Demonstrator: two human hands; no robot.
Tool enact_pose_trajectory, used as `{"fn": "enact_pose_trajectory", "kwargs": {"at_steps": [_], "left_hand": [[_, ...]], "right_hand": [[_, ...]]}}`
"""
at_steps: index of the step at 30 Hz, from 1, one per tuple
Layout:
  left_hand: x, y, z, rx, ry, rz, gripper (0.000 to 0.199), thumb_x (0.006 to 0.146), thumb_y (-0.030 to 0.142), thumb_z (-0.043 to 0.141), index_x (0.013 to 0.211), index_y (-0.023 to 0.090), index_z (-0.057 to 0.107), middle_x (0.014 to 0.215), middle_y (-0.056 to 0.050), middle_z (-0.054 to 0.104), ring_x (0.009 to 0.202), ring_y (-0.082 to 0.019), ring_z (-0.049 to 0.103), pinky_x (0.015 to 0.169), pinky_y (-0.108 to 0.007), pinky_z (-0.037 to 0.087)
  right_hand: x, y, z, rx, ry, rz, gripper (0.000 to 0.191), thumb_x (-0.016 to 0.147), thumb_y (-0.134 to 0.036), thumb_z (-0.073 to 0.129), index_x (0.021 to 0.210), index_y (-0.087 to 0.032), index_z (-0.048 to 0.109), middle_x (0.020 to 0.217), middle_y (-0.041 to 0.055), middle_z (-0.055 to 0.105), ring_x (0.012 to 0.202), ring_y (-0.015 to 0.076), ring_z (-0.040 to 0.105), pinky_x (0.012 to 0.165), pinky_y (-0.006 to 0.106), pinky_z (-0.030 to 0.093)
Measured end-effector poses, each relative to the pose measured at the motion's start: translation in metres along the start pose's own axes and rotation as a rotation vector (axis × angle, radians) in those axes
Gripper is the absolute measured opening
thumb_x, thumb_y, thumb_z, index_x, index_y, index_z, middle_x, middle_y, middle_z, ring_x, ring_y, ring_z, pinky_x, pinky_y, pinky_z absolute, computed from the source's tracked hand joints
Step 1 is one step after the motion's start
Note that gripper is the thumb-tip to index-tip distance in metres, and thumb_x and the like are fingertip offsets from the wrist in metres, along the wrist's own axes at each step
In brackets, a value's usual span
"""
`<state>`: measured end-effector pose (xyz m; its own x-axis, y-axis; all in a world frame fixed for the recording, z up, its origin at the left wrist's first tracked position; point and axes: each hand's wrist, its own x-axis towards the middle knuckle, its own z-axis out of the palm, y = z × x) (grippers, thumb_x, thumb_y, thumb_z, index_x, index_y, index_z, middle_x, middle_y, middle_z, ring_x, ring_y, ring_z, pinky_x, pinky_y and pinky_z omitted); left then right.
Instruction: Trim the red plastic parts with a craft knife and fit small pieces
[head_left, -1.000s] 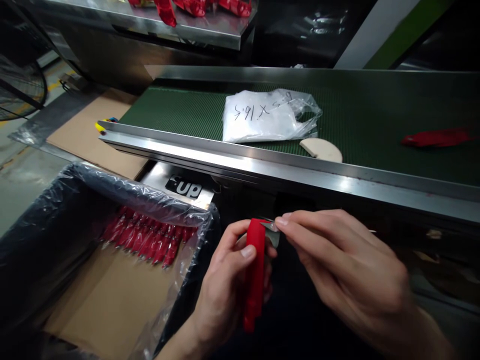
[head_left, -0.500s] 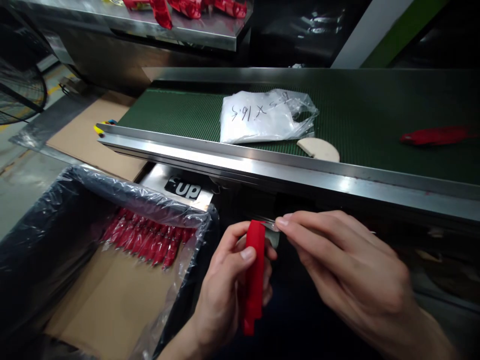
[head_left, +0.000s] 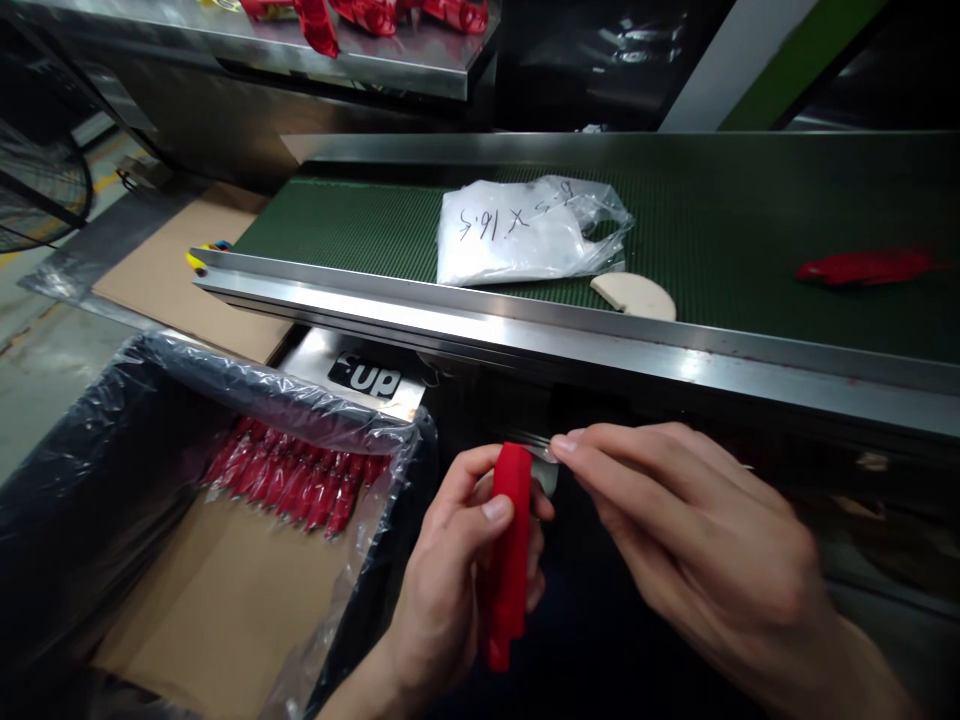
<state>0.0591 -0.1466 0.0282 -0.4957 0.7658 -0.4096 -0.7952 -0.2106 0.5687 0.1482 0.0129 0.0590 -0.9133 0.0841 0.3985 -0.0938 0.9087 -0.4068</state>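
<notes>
fingertips of the right hand (head_left: 697, 530) pinch the metal blade (head_left: 546, 466) at the tip of the red handle (head_left: 510, 550) gripped by the left hand (head_left: 450, 580), a seating step that seems to call next for a careful, steady push.

- We note a green conveyor belt (head_left: 735, 220) with steel rails crossing the view.
- Behind it, a steel shelf (head_left: 420, 70).
- Left of it, grey concrete floor (head_left: 37, 370) and a fan guard (head_left: 37, 190).
- Lighting dim beyond it.
</notes>
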Motion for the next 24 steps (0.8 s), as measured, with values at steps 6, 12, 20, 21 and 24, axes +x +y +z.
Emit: {"fn": "enact_pose_trajectory", "kwargs": {"at_steps": [6, 12, 20, 21, 24], "left_hand": [[-0.001, -0.002, 0.002, 0.004, 0.01, -0.019, 0.022, 0.089, 0.03, 0.054, 0.11, 0.023, 0.057, 0.089, -0.003, 0.058, 0.058, -0.01, 0.048, 0.045, -0.018, 0.041], [0.0, 0.001, 0.003, 0.0, 0.062, -0.015, 0.021, 0.089, 0.03, 0.056, 0.109, 0.024, 0.056, 0.081, 0.0, 0.054, 0.057, -0.01, 0.048, 0.046, -0.018, 0.041], [0.003, 0.003, 0.006, 0.013, 0.046, 0.022, 0.019, 0.091, 0.029, 0.051, 0.109, 0.024, 0.056, 0.09, -0.002, 0.056, 0.056, -0.008, 0.047, 0.046, -0.018, 0.041], [0.004, 0.003, 0.006, 0.018, 0.05, 0.02, 0.019, 0.092, 0.029, 0.051, 0.11, 0.025, 0.056, 0.091, -0.002, 0.057, 0.057, -0.009, 0.047, 0.046, -0.018, 0.041], [0.006, 0.006, 0.006, 0.021, 0.068, 0.012, 0.019, 0.091, 0.028, 0.052, 0.11, 0.025, 0.056, 0.092, -0.003, 0.057, 0.062, -0.011, 0.05, 0.045, -0.017, 0.042]], "right_hand": [[-0.003, -0.001, 0.001, 0.005, -0.024, -0.012, 0.046, 0.084, 0.002, 0.058, 0.128, -0.014, 0.059, 0.112, 0.0112, 0.066, 0.093, 0.021, 0.061, 0.076, 0.037, 0.048], [-0.013, -0.005, 0.002, 0.013, -0.085, -0.044, 0.045, 0.087, -0.002, 0.055, 0.132, -0.013, 0.057, 0.116, 0.0122, 0.066, 0.095, 0.0217, 0.059, 0.077, 0.037, 0.047], [-0.021, -0.013, 0.003, -0.002, -0.09, -0.075, 0.044, 0.086, -0.001, 0.053, 0.128, -0.013, 0.061, 0.112, 0.0105, 0.068, 0.089, 0.0212, 0.058, 0.072, 0.036, 0.043], [-0.023, -0.015, 0.004, 0.006, -0.095, -0.084, 0.043, 0.085, -0.001, 0.053, 0.126, -0.012, 0.062, 0.112, 0.0109, 0.068, 0.088, 0.0214, 0.058, 0.072, 0.036, 0.043], [-0.027, -0.02, 0.005, 0.021, -0.106, -0.1, 0.043, 0.084, -0.001, 0.052, 0.123, -0.011, 0.065, 0.111, 0.0111, 0.068, 0.086, 0.0218, 0.057, 0.07, 0.036, 0.041]]}}
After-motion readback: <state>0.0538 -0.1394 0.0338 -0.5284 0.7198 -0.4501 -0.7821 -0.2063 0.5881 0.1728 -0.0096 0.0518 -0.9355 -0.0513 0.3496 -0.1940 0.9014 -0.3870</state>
